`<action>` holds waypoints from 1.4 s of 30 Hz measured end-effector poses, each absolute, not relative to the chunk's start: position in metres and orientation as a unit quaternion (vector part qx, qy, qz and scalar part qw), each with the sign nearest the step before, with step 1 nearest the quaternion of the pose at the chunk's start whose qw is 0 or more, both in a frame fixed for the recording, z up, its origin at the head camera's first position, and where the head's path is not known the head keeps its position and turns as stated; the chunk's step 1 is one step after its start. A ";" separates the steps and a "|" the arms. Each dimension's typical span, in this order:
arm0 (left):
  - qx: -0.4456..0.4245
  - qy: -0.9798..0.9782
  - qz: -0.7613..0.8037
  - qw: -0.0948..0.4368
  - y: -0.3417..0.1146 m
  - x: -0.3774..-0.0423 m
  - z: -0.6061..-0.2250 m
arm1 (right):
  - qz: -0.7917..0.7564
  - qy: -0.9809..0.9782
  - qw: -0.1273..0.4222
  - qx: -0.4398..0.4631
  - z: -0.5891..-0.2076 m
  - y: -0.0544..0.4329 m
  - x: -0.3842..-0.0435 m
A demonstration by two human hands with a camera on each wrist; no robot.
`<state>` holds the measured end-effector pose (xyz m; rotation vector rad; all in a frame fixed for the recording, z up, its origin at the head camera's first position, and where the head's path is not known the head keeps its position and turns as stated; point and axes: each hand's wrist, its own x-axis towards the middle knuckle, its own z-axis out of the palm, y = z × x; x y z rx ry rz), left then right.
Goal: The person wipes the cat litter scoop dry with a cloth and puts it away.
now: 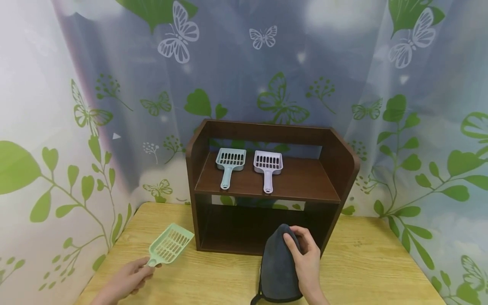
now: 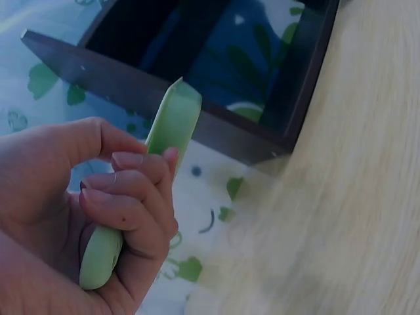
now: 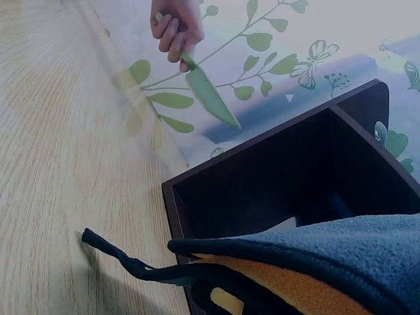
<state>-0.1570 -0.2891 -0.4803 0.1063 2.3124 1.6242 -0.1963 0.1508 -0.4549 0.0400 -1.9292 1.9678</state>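
My left hand (image 1: pixel 128 277) grips a pale green slotted litter scoop (image 1: pixel 171 244) by its handle, left of the dark brown shelf. In the left wrist view the fingers curl round the handle, and the scoop's head (image 2: pixel 177 111) is seen edge-on. With thumb and fingers, my right hand (image 1: pixel 306 260) pinches the top of a dark grey-blue cloth (image 1: pixel 277 267), which hangs in front of the lower compartment. The right wrist view shows the cloth's black edging, orange inner side (image 3: pixel 289 279) and a black loop (image 3: pixel 128 262); the right hand is out of sight there.
A two-level brown shelf (image 1: pixel 267 195) stands on the wooden table (image 1: pixel 366 262) against a leaf-and-butterfly patterned curtain (image 1: pixel 236 63). On its upper board lie a pale blue litter scoop (image 1: pixel 226 173) and a pale lilac one (image 1: pixel 268 173), handles toward me.
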 end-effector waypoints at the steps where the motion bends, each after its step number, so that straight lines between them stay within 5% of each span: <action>1: 0.048 0.805 0.569 0.162 -0.287 -0.157 -0.478 | 0.701 -0.687 0.192 0.013 -0.455 0.151 -0.196; 17: 0.142 0.766 0.599 0.186 -0.236 -0.167 -0.469 | 0.695 -0.691 0.197 0.020 -0.453 0.153 -0.197; 42: 0.128 0.741 0.626 0.206 -0.141 -0.187 -0.465 | 0.664 -0.695 0.259 0.090 -0.430 0.170 -0.217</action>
